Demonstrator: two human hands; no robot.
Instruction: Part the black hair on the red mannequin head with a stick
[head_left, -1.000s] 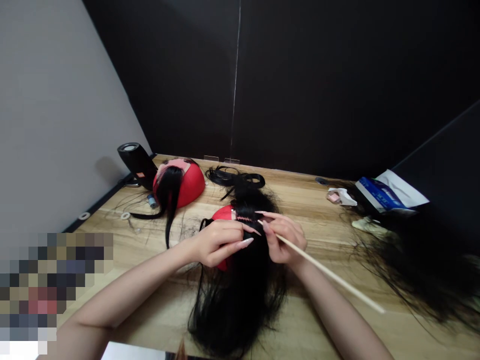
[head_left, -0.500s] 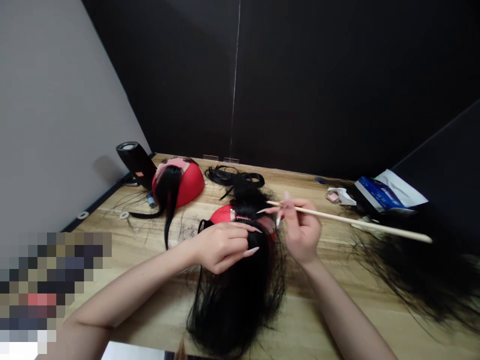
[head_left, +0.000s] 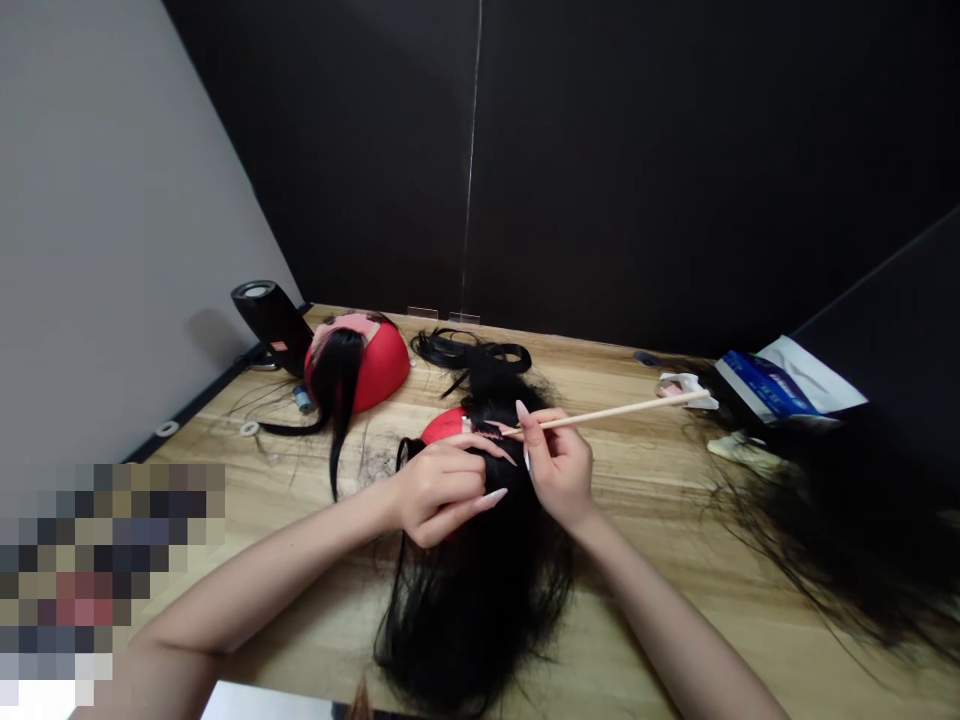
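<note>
A wig of long black hair [head_left: 465, 630] lies over a red dome-shaped head form [head_left: 443, 426], its strands falling toward the front of the table. My left hand [head_left: 450, 490] rests on the wig, fingers curled, index finger and thumb pressed to the hair near the pink netting. Pinched between the fingers of my right hand [head_left: 559, 465] is a long thin wooden stick [head_left: 630, 411]. Its near end meets the hair just beyond my left index finger; the exact tip is too small to make out.
A second red head form [head_left: 386, 368] with hair stands back left, beside a black cylindrical speaker [head_left: 271, 325]. Hair coils [head_left: 469, 352] lie behind the wig. On the right are a blue-and-white packet [head_left: 780, 385] and a big heap of loose black hair [head_left: 847, 530].
My right hand has moved left and down to the wig, bringing the stick's end to the hair. The stick's far end has swung upward and left. My left hand stays nearly still.
</note>
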